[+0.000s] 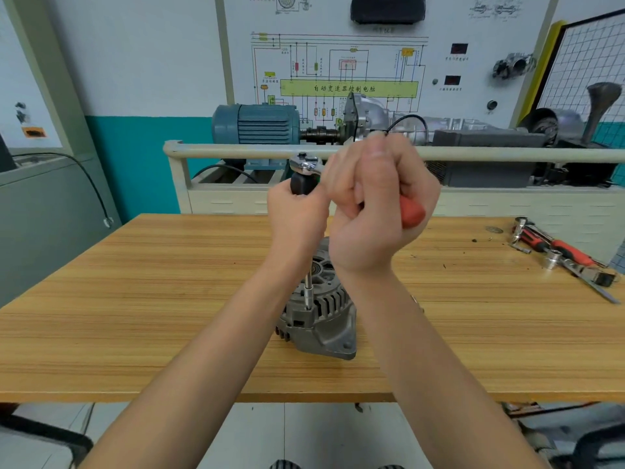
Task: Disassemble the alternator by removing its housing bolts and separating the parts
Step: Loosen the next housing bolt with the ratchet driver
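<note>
The alternator [321, 309] stands on the wooden table [135, 299], near its front edge at centre: a grey cast housing with radial cooling slots, a dark central bearing and a mounting lug facing you. A slim extension bar [308, 289] stands upright on a bolt at its rim. Your left hand [297, 214] grips the black part under the ratchet head [306, 164]; your right hand [378, 204] is curled round the red handle [412, 214]. Loose sockets and tools [558, 252] lie far right.
</note>
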`<state>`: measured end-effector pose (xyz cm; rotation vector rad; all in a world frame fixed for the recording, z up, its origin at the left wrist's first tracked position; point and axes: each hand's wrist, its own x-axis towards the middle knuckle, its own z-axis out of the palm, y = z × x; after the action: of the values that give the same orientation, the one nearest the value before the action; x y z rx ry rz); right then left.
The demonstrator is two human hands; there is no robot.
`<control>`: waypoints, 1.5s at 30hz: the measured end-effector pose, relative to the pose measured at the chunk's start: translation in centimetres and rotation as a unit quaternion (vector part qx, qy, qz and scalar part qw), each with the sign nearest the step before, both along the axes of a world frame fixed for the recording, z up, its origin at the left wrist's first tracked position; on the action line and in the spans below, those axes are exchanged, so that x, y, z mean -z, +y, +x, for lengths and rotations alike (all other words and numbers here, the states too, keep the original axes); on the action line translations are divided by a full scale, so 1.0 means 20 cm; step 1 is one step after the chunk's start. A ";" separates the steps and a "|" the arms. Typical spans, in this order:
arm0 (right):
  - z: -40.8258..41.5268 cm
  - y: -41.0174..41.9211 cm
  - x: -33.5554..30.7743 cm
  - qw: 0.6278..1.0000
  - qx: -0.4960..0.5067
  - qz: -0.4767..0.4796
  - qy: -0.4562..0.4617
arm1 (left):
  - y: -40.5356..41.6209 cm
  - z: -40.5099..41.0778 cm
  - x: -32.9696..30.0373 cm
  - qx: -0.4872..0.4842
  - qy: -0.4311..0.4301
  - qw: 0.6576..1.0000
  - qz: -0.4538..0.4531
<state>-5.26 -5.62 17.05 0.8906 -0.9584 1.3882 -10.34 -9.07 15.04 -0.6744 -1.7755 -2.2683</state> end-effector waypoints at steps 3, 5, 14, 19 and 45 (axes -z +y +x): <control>-0.01 0.07 -0.03 0.988 -0.148 -0.036 -0.028 | -0.04 -0.02 0.00 0.053 -0.013 0.998 -0.027; -0.03 0.16 -0.06 0.958 -0.261 -0.080 -0.086 | -0.08 -0.05 -0.03 0.127 -0.017 0.990 -0.057; -0.17 0.35 -0.08 0.772 -0.546 -0.262 -0.196 | -0.09 -0.09 -0.04 0.369 -0.036 0.926 -0.070; -0.09 0.28 -0.08 0.842 -0.456 -0.230 -0.171 | -0.06 -0.07 -0.04 0.226 -0.042 0.972 -0.042; -0.14 0.36 -0.09 0.788 -0.510 -0.274 -0.212 | -0.09 -0.11 -0.05 0.347 -0.062 0.930 -0.103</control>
<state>-8.03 1.57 18.80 0.6375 -0.2527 2.7135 -12.45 -10.81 16.00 -1.4223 -2.0989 -2.5950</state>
